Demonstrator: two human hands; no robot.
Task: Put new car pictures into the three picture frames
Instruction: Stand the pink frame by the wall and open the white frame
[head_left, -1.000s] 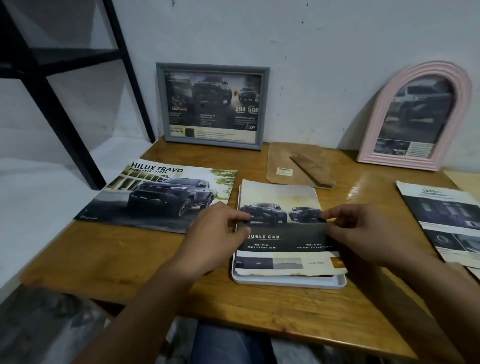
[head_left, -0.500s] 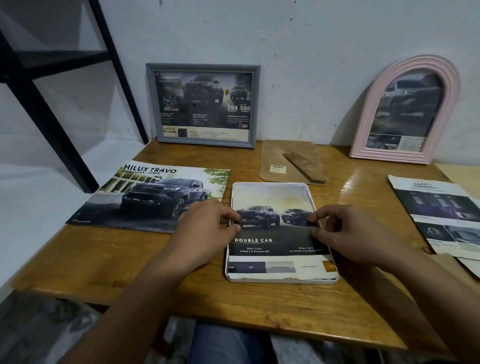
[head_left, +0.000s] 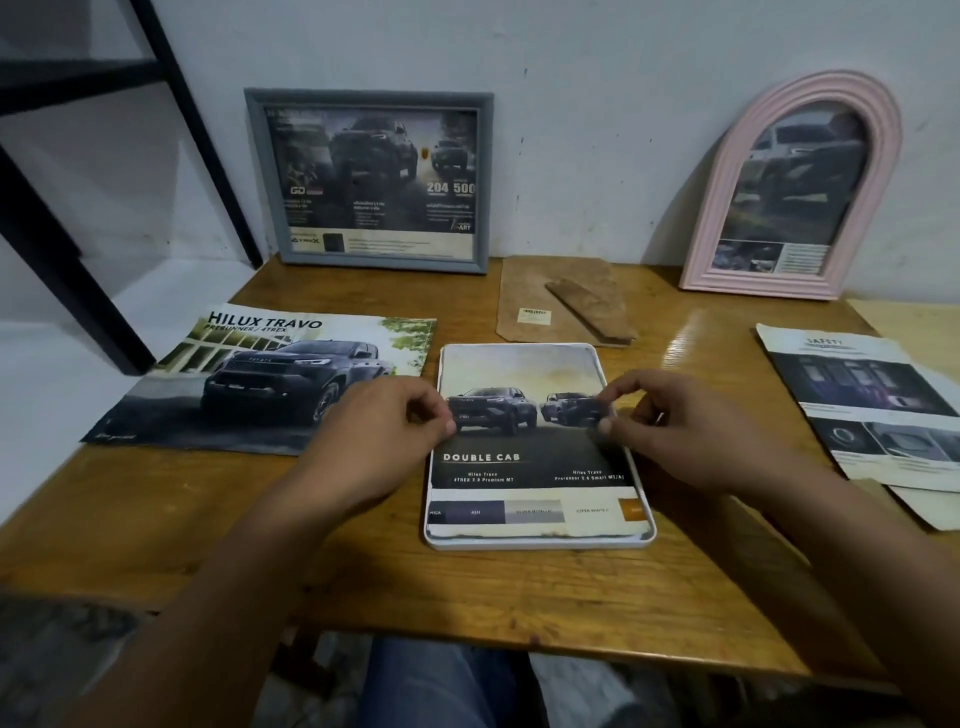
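A white rounded picture frame (head_left: 540, 543) lies flat on the wooden table (head_left: 311, 561) in front of me. A "Double Cab" car picture (head_left: 524, 457) lies inside it. My left hand (head_left: 374, 441) is at the picture's left edge, fingers loosely curled, thumb tip touching the paper. My right hand (head_left: 685, 431) is at the right edge, thumb and forefinger touching the paper. A grey rectangular frame (head_left: 260, 176) and a pink arched frame (head_left: 717, 208) lean on the wall, each with a car picture inside.
A brown backing board (head_left: 524, 291) with its stand lies behind the white frame. A "Hilux Travo" car poster (head_left: 260, 374) lies at the left. Printed "Safety" sheets (head_left: 872, 405) lie at the right. A black metal rack (head_left: 52, 234) stands to the far left.
The picture, first held by its side edges above the white frame, now lies inside it. Both hands have eased their pinch and stay at the edges.
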